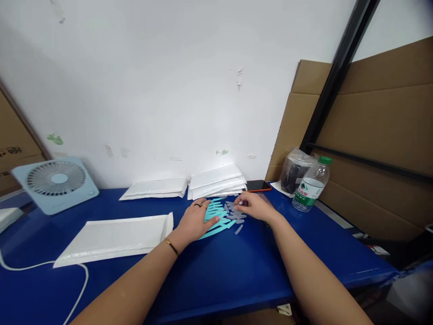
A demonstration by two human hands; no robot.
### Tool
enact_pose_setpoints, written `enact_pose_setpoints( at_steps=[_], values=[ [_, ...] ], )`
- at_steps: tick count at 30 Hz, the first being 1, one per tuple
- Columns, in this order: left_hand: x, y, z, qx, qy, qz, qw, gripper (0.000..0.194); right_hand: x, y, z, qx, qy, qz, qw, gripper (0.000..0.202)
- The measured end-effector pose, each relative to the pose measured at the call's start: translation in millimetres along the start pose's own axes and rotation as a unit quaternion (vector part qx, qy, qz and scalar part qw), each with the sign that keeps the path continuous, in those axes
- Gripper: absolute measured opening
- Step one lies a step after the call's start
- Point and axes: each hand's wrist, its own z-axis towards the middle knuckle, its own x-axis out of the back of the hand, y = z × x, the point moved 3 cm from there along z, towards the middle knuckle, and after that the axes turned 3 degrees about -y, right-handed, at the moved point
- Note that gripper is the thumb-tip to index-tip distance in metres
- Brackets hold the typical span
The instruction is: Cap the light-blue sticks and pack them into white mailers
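My left hand (193,222) lies over a spread of teal strips (219,223) on the blue table, its fingers stretched out and apart. Close to its right, a loose heap of small grey strips (237,215) borders the teal ones. My right hand (254,206) is at the heap's right side, fingers curled in towards the thumb in a pinch. Whatever may be between those fingertips is too small to make out. A white padded envelope (118,235) lies flat to the left of my left hand.
Behind the strips are a stack of white envelopes (216,181), another envelope pile (154,188) and a phone (258,185). A water bottle (311,187) and a plastic-wrapped dark item (293,174) stand at right. A blue fan (57,183) and white cable (84,282) are at left.
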Motion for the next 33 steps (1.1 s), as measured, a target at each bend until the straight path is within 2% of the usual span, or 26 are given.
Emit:
enact_pose_setpoints(
  at_steps=[2,4,7,11,14,17,19,22,26,29,33],
  values=[
    [-13.9,2,2,0.023,0.002,0.036,0.999,0.083,-8,0,7,0.038,0.072,-0.029,0.996,0.034],
    [-25.8,4,4,0.038,-0.006,0.066,0.997,0.092,-23,2,15,0.069,0.086,-0.060,0.992,0.038],
    [-34.3,5,5,0.030,-0.030,0.091,0.995,0.096,-48,11,25,0.063,0.042,-0.107,0.991,0.047],
    [-32.2,8,-4,0.018,-0.063,0.077,0.995,0.098,-68,27,31,0.030,-0.009,-0.121,0.992,0.054],
    [-29.2,17,-20,0.005,-0.082,0.066,0.994,0.097,-68,37,29,0.051,-0.023,-0.092,0.994,0.053],
    [-27.4,29,-39,-0.013,-0.103,0.049,0.993,0.102,-58,42,25,0.067,-0.043,-0.062,0.995,0.044],
    [-23.7,35,-46,-0.023,-0.103,0.034,0.994,0.102,-49,42,21,0.072,-0.033,-0.061,0.995,0.038],
    [-13.8,35,-40,-0.019,-0.098,0.012,0.995,0.082,-36,35,17,0.068,0.000,-0.069,0.995,0.031],
    [-2.2,9,-9,0.059,-0.067,-0.014,0.996,0.039,-29,29,18,0.015,0.018,-0.068,0.997,0.026],
    [-3.5,-12,12,0.068,-0.069,-0.030,0.995,0.024,-28,30,21,-0.034,0.013,-0.033,0.999,0.020],
    [-9.6,-30,21,0.080,-0.092,-0.064,0.990,0.015,-29,30,21,-0.056,0.003,0.027,0.998,0.016]
  ],
)
